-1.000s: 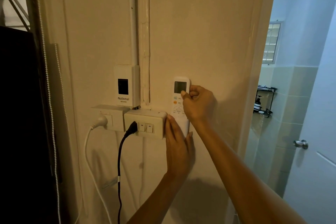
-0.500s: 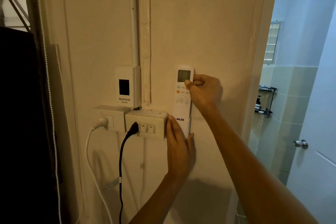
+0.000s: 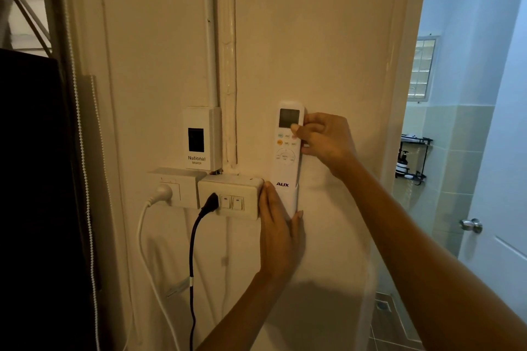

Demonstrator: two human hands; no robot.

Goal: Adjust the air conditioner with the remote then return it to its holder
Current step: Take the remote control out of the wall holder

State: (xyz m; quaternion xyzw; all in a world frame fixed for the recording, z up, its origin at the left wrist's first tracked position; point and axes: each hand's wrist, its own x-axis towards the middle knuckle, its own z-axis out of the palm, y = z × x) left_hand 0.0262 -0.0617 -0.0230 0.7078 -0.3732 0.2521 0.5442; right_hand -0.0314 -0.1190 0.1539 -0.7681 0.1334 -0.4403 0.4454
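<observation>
White remote (image 3: pixel 286 148) stands in its holder (image 3: pixel 291 198), right hand (image 3: pixel 323 139) pinching its top, left hand (image 3: pixel 278 232) flat below.

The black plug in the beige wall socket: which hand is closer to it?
The left hand. It lies flat on the wall just right of the beige socket box holding the black plug. The right hand is higher and farther right, gripping the white remote.

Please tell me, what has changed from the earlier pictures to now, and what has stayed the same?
The slim white plastic remote has slid upward out of its white wall holder: first only its upper half showed, now the AUX label is visible above the holder's rim. The right hand keeps its grip near the screen and rose with it. The left hand stays flat against the holder; the black plug and white plug are unchanged.
</observation>
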